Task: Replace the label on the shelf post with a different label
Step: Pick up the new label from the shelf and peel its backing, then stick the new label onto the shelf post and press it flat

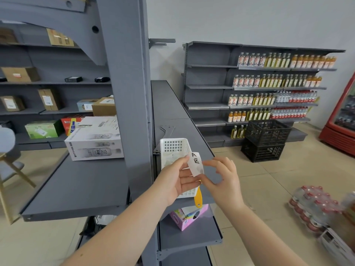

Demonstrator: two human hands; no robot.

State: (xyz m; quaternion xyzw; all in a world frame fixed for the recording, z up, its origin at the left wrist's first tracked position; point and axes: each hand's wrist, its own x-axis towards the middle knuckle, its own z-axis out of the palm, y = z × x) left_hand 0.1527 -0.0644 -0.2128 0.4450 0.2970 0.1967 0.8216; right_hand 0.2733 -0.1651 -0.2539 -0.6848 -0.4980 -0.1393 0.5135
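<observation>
Between both hands, the label (196,162) stands upright, pinched by the left hand (177,181) and right hand (222,177); the shelf post (132,112) rises up-left, nearer the left grip.

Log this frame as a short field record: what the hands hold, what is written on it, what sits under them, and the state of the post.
held item: white label, pinched by left hand and right hand
writing: a handwritten "A" with another character below it
label shape: curled, not flat
beneath hands: white perforated basket on grey shelf
nearby tool: yellow handle sticking out of the basket's near end
shelf post: no label visible on it
</observation>
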